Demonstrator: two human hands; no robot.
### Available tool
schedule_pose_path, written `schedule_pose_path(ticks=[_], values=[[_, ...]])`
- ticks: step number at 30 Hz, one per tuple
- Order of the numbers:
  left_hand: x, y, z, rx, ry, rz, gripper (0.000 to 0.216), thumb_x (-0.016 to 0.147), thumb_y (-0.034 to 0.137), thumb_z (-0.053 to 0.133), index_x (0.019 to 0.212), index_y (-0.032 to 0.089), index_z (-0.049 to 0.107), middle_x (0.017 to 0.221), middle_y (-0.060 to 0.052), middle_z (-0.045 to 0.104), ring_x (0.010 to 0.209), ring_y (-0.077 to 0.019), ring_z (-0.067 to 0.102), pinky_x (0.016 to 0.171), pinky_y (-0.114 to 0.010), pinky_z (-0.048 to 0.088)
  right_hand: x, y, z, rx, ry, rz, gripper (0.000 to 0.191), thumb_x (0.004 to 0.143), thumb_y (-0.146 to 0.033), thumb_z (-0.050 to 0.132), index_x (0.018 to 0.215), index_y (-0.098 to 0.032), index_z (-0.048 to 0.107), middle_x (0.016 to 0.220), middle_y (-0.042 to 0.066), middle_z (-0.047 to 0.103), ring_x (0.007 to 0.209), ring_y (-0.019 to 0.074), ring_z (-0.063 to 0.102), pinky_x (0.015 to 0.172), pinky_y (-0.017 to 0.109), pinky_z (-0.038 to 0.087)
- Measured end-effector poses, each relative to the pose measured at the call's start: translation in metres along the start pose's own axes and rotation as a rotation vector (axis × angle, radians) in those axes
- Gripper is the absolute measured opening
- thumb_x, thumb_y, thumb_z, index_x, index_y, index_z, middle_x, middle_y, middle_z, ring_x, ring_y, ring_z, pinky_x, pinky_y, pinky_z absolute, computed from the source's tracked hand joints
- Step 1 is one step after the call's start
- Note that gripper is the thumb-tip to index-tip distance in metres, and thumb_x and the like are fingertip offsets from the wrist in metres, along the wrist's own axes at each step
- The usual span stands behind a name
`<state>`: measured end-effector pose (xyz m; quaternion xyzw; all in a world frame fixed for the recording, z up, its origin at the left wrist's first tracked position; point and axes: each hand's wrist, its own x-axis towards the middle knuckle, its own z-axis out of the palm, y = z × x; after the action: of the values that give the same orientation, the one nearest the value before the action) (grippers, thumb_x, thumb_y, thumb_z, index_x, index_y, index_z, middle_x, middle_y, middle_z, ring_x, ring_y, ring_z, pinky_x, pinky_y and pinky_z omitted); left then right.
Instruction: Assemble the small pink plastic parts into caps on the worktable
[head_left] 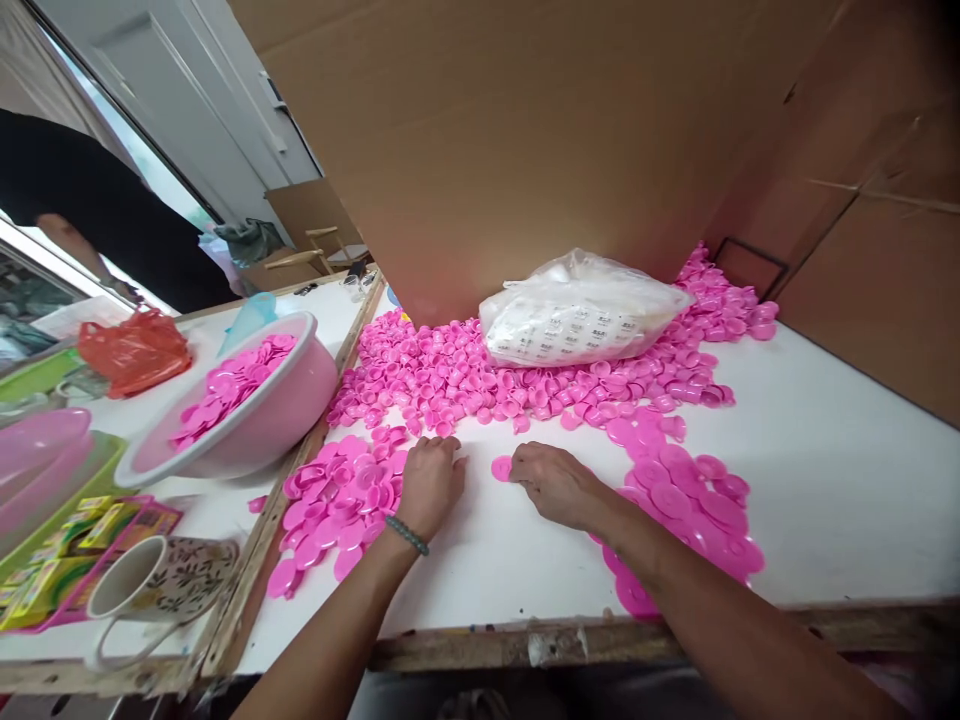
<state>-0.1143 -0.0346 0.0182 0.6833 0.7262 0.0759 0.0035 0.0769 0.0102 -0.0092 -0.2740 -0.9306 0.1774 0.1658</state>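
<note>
Between the left pink pile (328,530) and the right pink pile (671,500), the right hand (555,485) narrowly pinches one pink disc (500,468).
At the white table (510,570), handling of this single disc seems the step; the next move calls for a light touch. The left hand (433,482) is curled, and I cannot tell whether it holds anything.

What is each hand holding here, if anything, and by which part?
The right hand holds a pink disc at its right edge, by the fingertips. Whether the left hand holds anything cannot be told.
</note>
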Motion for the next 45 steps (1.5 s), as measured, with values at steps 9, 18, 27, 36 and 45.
schedule_pose_path(ticks=[9, 18, 27, 36, 45], values=[[0.034, -0.018, -0.001, 0.101, 0.044, -0.065, 0.018, 0.079, 0.023, 0.052, 0.091, 0.014, 0.061, 0.089, -0.011, 0.059, 0.083, -0.0219, 0.056, 0.069, -0.029, 0.042, 0.002, 0.006, -0.013, 0.096, 0.217, 0.141, 0.022, 0.083, -0.013, 0.044, 0.091, -0.017, 0.064, 0.084, 0.005, 0.062, 0.079, 0.0169, 0.054, 0.068, 0.027, 0.042], [0.026, 0.002, -0.003, -0.250, -0.057, 0.051, 0.010, 0.076, 0.022, 0.053, 0.081, 0.017, 0.061, 0.077, -0.003, 0.062, 0.069, -0.0150, 0.057, 0.060, -0.023, 0.040, 0.002, 0.020, -0.017, 0.110, 0.299, 0.224, 0.021, 0.085, -0.017, 0.045, 0.089, -0.018, 0.066, 0.080, 0.005, 0.063, 0.073, 0.0152, 0.055, 0.066, 0.027, 0.042], [0.004, 0.031, 0.018, -0.718, -0.182, 0.045, 0.032, 0.073, 0.021, 0.058, 0.103, 0.019, 0.045, 0.082, -0.001, 0.063, 0.067, -0.0127, 0.058, 0.061, -0.024, 0.045, 0.004, 0.011, -0.003, 0.133, 0.118, -0.039, 0.011, 0.081, -0.016, 0.055, 0.085, -0.018, 0.065, 0.091, 0.005, 0.061, 0.083, 0.0156, 0.054, 0.066, 0.025, 0.042], [-0.015, 0.019, 0.029, -0.693, -0.026, 0.057, 0.050, 0.067, 0.016, 0.063, 0.115, 0.018, 0.046, 0.104, -0.007, 0.056, 0.088, -0.0164, 0.055, 0.078, -0.031, 0.048, 0.007, 0.008, -0.001, 0.095, 0.197, 0.028, 0.022, 0.086, -0.023, 0.049, 0.071, -0.016, 0.063, 0.076, 0.004, 0.056, 0.074, 0.0138, 0.050, 0.064, 0.025, 0.039], [-0.014, 0.017, 0.039, -0.892, -0.047, 0.064, 0.053, 0.068, 0.007, 0.060, 0.117, 0.018, 0.042, 0.096, -0.004, 0.059, 0.082, -0.0123, 0.057, 0.077, -0.027, 0.048, 0.015, 0.000, 0.012, 0.164, 0.132, 0.101, 0.007, 0.081, -0.017, 0.056, 0.077, -0.015, 0.062, 0.081, 0.004, 0.056, 0.075, 0.0140, 0.052, 0.064, 0.026, 0.041]])
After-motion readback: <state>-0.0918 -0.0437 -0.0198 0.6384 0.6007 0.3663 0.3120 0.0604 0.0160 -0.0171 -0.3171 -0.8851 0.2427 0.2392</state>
